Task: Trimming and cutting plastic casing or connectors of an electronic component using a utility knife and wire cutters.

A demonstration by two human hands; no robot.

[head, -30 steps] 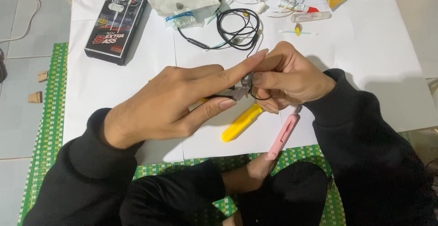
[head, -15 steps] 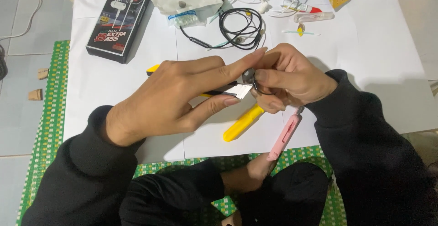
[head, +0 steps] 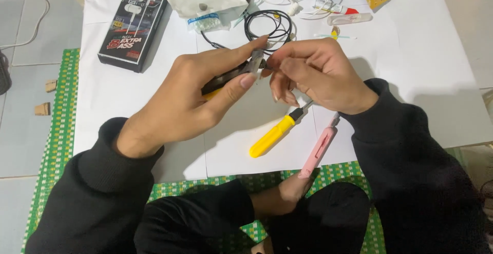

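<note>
screwdriver (head: 272, 135) left of cutter (head: 319, 150)

Bright, even light falls from above; soft grey shadows pool just beneath both hands on the white paper sheet (head: 411, 79). Sharp focus throughout, no glare, slight stretching toward the edges.

Left hand (head: 190, 95) holds pliers (head: 233, 74); right hand (head: 318, 74) pinches their tip.
</note>
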